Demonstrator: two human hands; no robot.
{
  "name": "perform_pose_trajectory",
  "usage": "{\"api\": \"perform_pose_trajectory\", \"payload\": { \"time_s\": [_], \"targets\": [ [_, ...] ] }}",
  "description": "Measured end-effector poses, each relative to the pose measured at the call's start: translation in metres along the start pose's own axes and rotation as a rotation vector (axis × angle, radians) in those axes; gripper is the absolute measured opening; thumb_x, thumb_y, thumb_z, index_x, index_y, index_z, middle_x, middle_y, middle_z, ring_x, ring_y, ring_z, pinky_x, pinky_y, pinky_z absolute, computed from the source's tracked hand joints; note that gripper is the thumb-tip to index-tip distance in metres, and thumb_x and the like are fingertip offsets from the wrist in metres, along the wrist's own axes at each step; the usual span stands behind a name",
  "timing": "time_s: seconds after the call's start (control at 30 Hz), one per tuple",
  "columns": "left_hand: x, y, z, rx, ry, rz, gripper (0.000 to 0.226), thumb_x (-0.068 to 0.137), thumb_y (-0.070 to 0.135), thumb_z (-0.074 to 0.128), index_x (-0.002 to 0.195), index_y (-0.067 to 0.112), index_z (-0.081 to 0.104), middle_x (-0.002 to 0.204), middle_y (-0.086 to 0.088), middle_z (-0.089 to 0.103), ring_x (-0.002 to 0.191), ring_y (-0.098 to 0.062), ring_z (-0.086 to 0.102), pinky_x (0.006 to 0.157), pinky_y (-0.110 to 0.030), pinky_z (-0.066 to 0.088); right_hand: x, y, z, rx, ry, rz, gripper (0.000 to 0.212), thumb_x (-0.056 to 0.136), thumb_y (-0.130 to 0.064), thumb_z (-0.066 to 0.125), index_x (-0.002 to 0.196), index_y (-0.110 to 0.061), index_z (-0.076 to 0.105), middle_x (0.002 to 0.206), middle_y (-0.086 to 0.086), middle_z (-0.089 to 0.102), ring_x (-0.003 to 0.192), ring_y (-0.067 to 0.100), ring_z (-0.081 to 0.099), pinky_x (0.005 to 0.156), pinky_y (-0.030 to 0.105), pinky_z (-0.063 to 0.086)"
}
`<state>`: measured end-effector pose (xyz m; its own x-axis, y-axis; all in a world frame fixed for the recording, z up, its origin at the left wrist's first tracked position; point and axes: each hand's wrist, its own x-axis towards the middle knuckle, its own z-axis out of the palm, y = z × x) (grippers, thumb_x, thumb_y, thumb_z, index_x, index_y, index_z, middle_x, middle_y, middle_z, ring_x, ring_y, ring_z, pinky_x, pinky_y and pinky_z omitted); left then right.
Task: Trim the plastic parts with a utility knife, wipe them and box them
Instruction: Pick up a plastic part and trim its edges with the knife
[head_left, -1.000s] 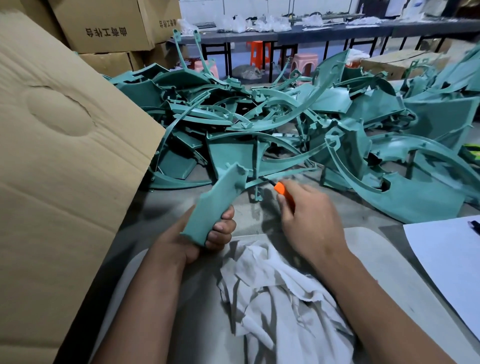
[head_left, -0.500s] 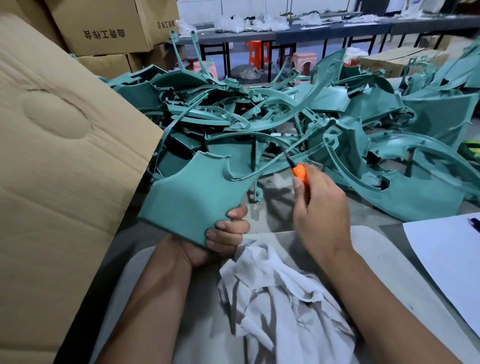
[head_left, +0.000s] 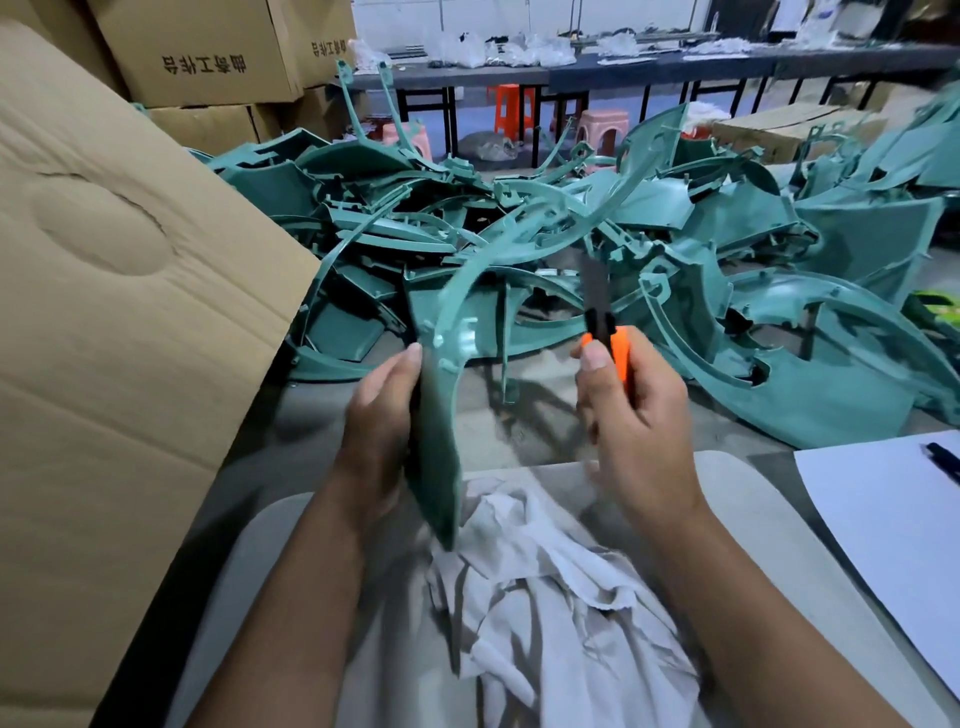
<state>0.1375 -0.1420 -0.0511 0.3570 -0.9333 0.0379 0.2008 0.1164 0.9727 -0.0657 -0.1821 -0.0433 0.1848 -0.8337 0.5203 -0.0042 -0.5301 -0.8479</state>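
My left hand (head_left: 382, 441) grips a curved teal plastic panel (head_left: 441, 415) edge-on, upright above the crumpled white cloth (head_left: 561, 613) at six o'clock; my right hand (head_left: 634, 421) curls round an orange utility knife (head_left: 613, 348), blade pointing to twelve, just right of the panel. A teal parts heap (head_left: 675, 249) covers the grey table (head_left: 498, 431) beyond

— What lies on the right of the grey tabletop (head_left: 519, 431)?
— A white sheet of paper (head_left: 883, 525), with a dark pen (head_left: 943, 460) on its far edge.
— And further back?
— A long dark workbench (head_left: 649, 70) strewn with clear plastic bags (head_left: 467, 49); under it stand an orange plastic stool (head_left: 511, 111) and two pink plastic stools (head_left: 602, 130).
— Anything at far left?
— Stacked brown cartons printed with characters (head_left: 202, 62).
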Motion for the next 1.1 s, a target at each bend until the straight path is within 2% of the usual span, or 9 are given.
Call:
{"api": "perform_pose_trajectory", "payload": {
  "time_s": [0.13, 0.23, 0.33, 0.47, 0.63, 0.83, 0.9, 1.0, 1.1],
  "targets": [
    [0.000, 0.002, 0.009, -0.197, 0.063, 0.129, 0.028, 0.108, 0.023, 0.045, 0.103, 0.017, 0.071, 0.109, -0.007, 0.075, 0.106, -0.017, 0.067, 0.091, -0.027, 0.056, 0.002, -0.006, -0.008, 0.363, -0.129, 0.165, 0.064, 0.088, -0.074, 0.063, 0.103, -0.012, 0.067, 0.079, 0.001, 0.061, 0.059, 0.016, 0.049, 0.052, 0.026, 0.042],
    [-0.007, 0.004, 0.012, -0.375, -0.083, 0.113, 0.024, 0.106, 0.022, 0.049, 0.116, 0.012, 0.068, 0.133, -0.018, 0.065, 0.126, -0.030, 0.061, 0.105, -0.043, 0.051, 0.002, -0.006, -0.006, 0.268, -0.206, 0.094, 0.059, 0.079, -0.079, 0.068, 0.100, -0.025, 0.076, 0.091, 0.002, 0.071, 0.081, 0.015, 0.063, 0.076, 0.022, 0.051],
    [-0.004, 0.006, 0.012, -0.472, -0.043, 0.140, 0.025, 0.101, 0.019, 0.053, 0.113, 0.014, 0.074, 0.133, -0.017, 0.066, 0.130, -0.032, 0.059, 0.108, -0.045, 0.049, 0.002, -0.009, -0.005, 0.205, -0.159, 0.099, 0.046, 0.078, -0.063, 0.078, 0.096, -0.021, 0.075, 0.085, 0.024, 0.064, 0.073, 0.019, 0.055, 0.069, 0.024, 0.047],
    [0.001, 0.006, 0.004, -0.577, -0.112, 0.192, 0.030, 0.096, 0.014, 0.055, 0.121, 0.017, 0.072, 0.136, -0.012, 0.065, 0.130, -0.029, 0.059, 0.098, -0.044, 0.054, 0.005, -0.007, -0.014, 0.274, -0.071, 0.186, 0.027, 0.081, -0.043, 0.082, 0.089, -0.020, 0.071, 0.060, 0.000, 0.051, 0.050, 0.018, 0.041, 0.046, 0.028, 0.038],
    [-0.001, 0.004, 0.003, -0.580, -0.240, 0.198, 0.041, 0.091, -0.006, 0.055, 0.125, 0.013, 0.067, 0.135, -0.014, 0.066, 0.129, -0.031, 0.060, 0.094, -0.043, 0.055, 0.007, -0.004, -0.014, 0.298, 0.018, 0.276, 0.017, 0.080, -0.028, 0.082, 0.083, -0.023, 0.066, 0.062, 0.012, 0.045, 0.048, 0.021, 0.037, 0.043, 0.029, 0.036],
    [-0.017, 0.006, 0.008, -0.278, -0.296, 0.030, 0.044, 0.073, -0.014, 0.065, 0.097, 0.021, 0.081, 0.105, -0.008, 0.078, 0.104, -0.020, 0.074, 0.084, -0.025, 0.058, 0.016, -0.002, -0.020, 0.509, 0.265, 0.351, 0.007, 0.097, -0.011, 0.070, 0.093, -0.016, 0.067, 0.065, 0.000, 0.057, 0.052, 0.013, 0.050, 0.043, 0.022, 0.038],
    [-0.019, 0.006, 0.006, -0.302, -0.388, 0.000, 0.051, 0.071, -0.018, 0.064, 0.101, 0.019, 0.081, 0.108, -0.009, 0.077, 0.106, -0.023, 0.073, 0.088, -0.031, 0.058, 0.018, -0.002, -0.023, 0.573, 0.322, 0.403, 0.008, 0.098, -0.014, 0.069, 0.090, -0.017, 0.067, 0.063, -0.001, 0.057, 0.050, 0.013, 0.049, 0.045, 0.023, 0.041],
    [-0.017, 0.010, 0.001, -0.446, -0.615, 0.023, 0.044, 0.075, -0.010, 0.074, 0.115, 0.008, 0.073, 0.121, -0.018, 0.070, 0.117, -0.037, 0.064, 0.105, -0.054, 0.049, 0.020, -0.002, -0.026, 0.671, 0.401, 0.522, 0.013, 0.098, -0.020, 0.071, 0.087, -0.017, 0.064, 0.082, 0.005, 0.070, 0.072, 0.024, 0.067, 0.068, 0.038, 0.061],
    [-0.014, 0.014, -0.006, -0.577, -0.713, -0.001, 0.027, 0.089, -0.002, 0.066, 0.111, 0.013, 0.071, 0.127, -0.011, 0.066, 0.118, -0.032, 0.063, 0.099, -0.043, 0.054, 0.023, -0.004, -0.029, 0.708, 0.442, 0.595, 0.018, 0.098, -0.021, 0.071, 0.085, -0.015, 0.060, 0.082, 0.005, 0.074, 0.069, 0.019, 0.072, 0.058, 0.034, 0.062]
  ]
}}
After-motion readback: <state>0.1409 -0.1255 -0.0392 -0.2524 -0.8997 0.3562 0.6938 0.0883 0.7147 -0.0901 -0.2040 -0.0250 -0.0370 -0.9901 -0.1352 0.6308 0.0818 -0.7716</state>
